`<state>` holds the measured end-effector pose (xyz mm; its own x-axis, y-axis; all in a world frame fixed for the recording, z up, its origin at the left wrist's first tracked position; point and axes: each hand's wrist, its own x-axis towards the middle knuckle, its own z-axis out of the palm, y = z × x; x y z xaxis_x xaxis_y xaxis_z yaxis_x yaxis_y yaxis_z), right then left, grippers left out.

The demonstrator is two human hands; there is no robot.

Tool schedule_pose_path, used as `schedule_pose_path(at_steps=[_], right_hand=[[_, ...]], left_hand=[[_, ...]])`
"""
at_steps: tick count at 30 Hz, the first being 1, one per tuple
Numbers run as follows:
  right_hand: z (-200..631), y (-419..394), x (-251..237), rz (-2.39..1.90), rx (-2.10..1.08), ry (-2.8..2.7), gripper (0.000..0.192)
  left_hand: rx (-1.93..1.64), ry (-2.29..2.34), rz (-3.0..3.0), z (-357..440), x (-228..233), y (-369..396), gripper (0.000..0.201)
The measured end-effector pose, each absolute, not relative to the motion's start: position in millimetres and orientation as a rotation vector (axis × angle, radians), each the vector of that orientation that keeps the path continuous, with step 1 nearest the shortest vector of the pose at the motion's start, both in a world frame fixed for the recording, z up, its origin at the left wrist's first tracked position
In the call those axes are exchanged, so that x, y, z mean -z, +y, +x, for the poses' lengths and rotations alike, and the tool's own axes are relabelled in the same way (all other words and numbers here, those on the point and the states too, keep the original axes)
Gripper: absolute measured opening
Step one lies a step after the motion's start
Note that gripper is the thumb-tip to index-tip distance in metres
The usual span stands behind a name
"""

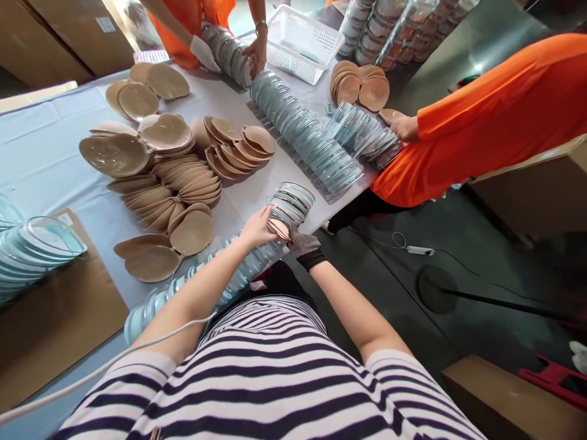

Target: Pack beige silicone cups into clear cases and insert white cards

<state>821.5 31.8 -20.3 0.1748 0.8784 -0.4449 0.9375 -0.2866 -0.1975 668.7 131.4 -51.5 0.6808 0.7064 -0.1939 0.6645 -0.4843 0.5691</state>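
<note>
My left hand (257, 230), bare, is closed on the edge of a beige bra cup (279, 228) at the table's near edge. On the cup's other side, my right hand (303, 243) grips it in a dark dotted glove. Right behind my fingers stands a small stack of clear plastic shells (293, 198), with brownish layers showing between them. My fingertips partly hide the cup and the lower part of that stack. Beneath my left forearm runs a row of clear bluish shells (238, 269). Fanned beige stick-on bras (177, 189) lie to the left on the white tablecloth.
A long row of nested shells (302, 131) crosses the table. One co-worker's hands (257, 52) hold its far end; another's hand (406, 128) is among shells at right. A white basket (305, 40) stands behind. A cardboard box (59, 324) is at left, a cable (110, 366) near my left arm.
</note>
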Motion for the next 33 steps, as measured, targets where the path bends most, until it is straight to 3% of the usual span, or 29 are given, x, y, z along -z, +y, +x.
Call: schedule_pose_path(at_steps=[10,15,17,22,28,33], right_hand=[[803.2,28.4,59.0,2.379,0.988,1.621,0.038],[808.5,28.8,49.9,2.366,1.11,1.617,0.033],[814.7,24.9,47.2,2.361,1.185,1.669,0.031],[825.8,20.0,42.8,2.314,1.427,1.828,0.021],[827.3,30.4,16.6,2.139,0.915,1.936,0.03],[836.0,38.7,10.0,2.067,0.811,1.937,0.033]], left_hand=[[-0.135,1.032,2.295,664.7,51.2,123.8,0.093],[-0.331,0.858,2.368,661.8,53.8,121.9,0.029],[-0.343,0.802,2.373,662.2,52.4,122.4,0.018],[-0.214,0.814,2.484,671.2,44.6,125.9,0.019],[-0.17,0.691,2.584,685.1,46.0,140.4,0.038],[-0.144,0.562,2.566,688.2,47.0,143.7,0.03]])
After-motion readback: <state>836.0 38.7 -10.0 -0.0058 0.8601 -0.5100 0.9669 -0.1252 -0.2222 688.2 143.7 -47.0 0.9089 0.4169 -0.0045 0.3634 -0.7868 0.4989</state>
